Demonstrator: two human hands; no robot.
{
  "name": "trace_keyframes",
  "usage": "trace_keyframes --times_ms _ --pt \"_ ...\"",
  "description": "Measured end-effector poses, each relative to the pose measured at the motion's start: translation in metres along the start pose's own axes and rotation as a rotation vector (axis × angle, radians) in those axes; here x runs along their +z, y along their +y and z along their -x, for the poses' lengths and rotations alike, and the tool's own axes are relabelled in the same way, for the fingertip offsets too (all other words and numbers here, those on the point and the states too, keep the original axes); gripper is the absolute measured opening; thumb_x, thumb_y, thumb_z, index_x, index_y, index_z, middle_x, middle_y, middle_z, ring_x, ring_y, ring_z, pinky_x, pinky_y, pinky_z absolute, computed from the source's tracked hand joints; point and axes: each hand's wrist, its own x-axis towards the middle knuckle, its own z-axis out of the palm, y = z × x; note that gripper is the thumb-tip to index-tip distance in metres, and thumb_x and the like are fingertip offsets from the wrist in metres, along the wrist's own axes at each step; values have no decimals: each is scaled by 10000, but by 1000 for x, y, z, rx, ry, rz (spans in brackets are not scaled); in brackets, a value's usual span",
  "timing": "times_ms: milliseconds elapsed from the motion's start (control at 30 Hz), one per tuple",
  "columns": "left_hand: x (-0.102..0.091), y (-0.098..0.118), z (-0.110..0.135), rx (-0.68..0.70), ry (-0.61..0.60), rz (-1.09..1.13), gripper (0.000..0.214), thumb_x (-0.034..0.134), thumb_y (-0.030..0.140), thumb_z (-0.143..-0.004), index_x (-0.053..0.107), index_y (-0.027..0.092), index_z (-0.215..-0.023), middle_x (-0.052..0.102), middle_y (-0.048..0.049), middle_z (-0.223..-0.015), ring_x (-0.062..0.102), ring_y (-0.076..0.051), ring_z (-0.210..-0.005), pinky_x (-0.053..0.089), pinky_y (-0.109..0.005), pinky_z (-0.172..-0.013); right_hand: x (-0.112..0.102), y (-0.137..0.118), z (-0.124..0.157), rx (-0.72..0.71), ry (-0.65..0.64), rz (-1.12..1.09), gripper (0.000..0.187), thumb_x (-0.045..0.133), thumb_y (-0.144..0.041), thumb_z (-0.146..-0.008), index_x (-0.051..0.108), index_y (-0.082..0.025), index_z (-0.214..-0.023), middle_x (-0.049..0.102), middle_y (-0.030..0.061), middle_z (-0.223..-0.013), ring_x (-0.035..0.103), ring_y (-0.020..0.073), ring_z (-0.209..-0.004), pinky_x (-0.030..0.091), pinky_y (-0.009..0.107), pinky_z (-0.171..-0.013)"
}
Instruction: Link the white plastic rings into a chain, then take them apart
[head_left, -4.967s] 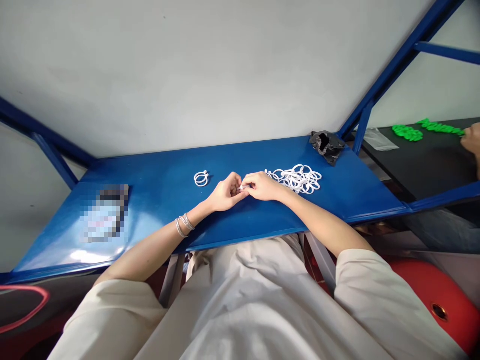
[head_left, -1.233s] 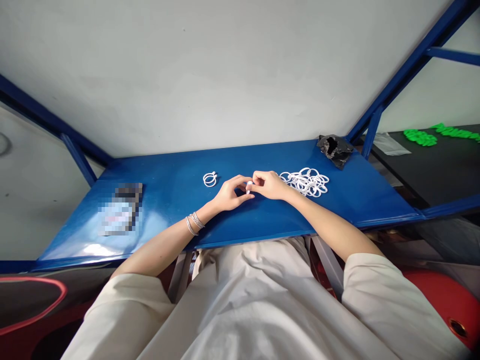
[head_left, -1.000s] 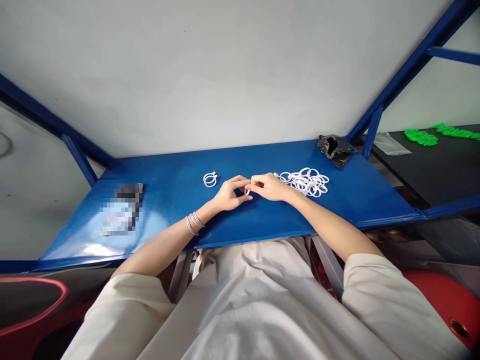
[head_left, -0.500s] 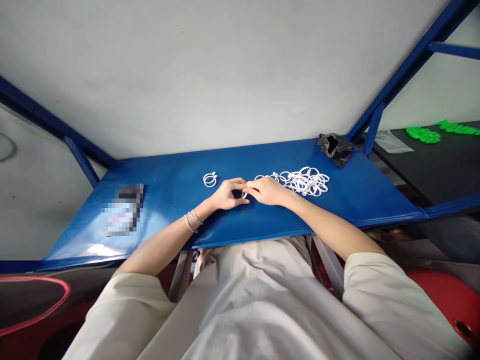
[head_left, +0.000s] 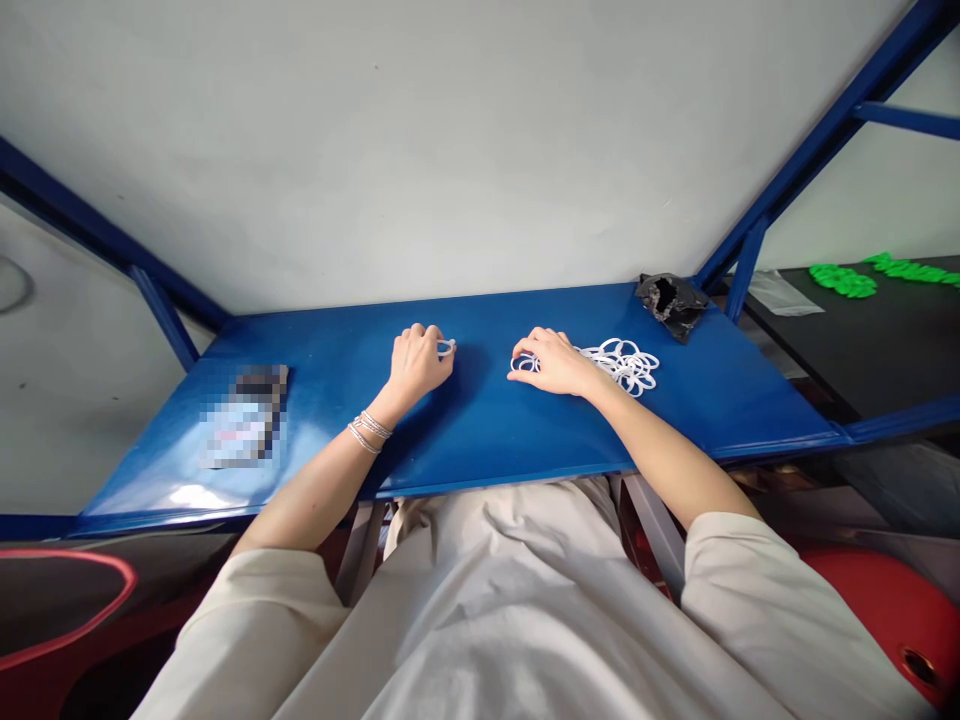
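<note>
White ring (head_left: 447, 347) pinched in fingertips of your left hand (head_left: 415, 362), left of pile of white rings (head_left: 626, 362), low over blue table (head_left: 480, 430). Your right hand (head_left: 553, 362) rests curled on pile's left edge, fingertips touching loose rings; whether it grips one, cannot tell. Half a second ago both hands met on one ring left of pile; now parted, left hand over spot where lone ring lay. Black bag (head_left: 670, 297) just behind pile. Blurred item (head_left: 240, 418) far left of pile. Grey wall behind; green parts (head_left: 844, 280) on dark bench right of pile.
</note>
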Motion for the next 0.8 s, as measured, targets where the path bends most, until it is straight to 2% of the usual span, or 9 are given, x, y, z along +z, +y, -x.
trace_keyframes --times_ms 133,267,367,533,667,800 --pt "-1 -5 -2 -69 7 -85 202 628 323 -902 683 144 -977 690 -253 -1022 657 -447 -1006 475 -537 -892 -1 8 2 26 -107 57 654 798 -586 -864 685 -257 -1417 626 174 -1369 569 427 -1273 420 566 -1093" --pt "-7 -2 -1 -126 -35 -178 280 617 312 -883 674 90 -1043 688 -315 -1085 661 -500 -1051 475 -567 -898 0 5 0 95 -139 119 730 761 -552 -914 603 -206 -1537 609 219 -1441 558 464 -1340 396 585 -1136" --pt "-15 1 -1 -171 -108 -262 319 587 272 -884 654 48 -1100 674 -348 -1136 659 -524 -1092 477 -569 -903 -2 -1 -1 168 -147 153 682 735 -550 -947 648 -142 -1487 602 256 -1457 572 468 -1340 405 570 -1136" --pt "-25 8 0 -183 -168 -274 297 562 214 -892 630 84 -1150 666 -292 -1176 655 -475 -1135 482 -518 -922 -9 -7 0 225 -165 165 590 621 -561 -1027 702 -103 -1390 615 253 -1445 588 444 -1321 413 551 -1125" --pt "-23 15 3 -87 -180 -220 317 586 206 -906 632 107 -1204 636 -259 -1211 639 -435 -1147 486 -480 -927 -8 -7 0 223 -160 165 497 586 -517 -1054 705 -124 -1336 634 233 -1409 598 416 -1305 409 548 -1121" --pt "-15 19 5 34 -148 -149 309 612 192 -908 666 142 -1209 617 -219 -1242 614 -404 -1162 479 -485 -979 -4 -8 -2 200 -124 141 283 612 -374 -1056 726 -143 -1175 668 193 -1315 630 365 -1242 415 532 -1108"
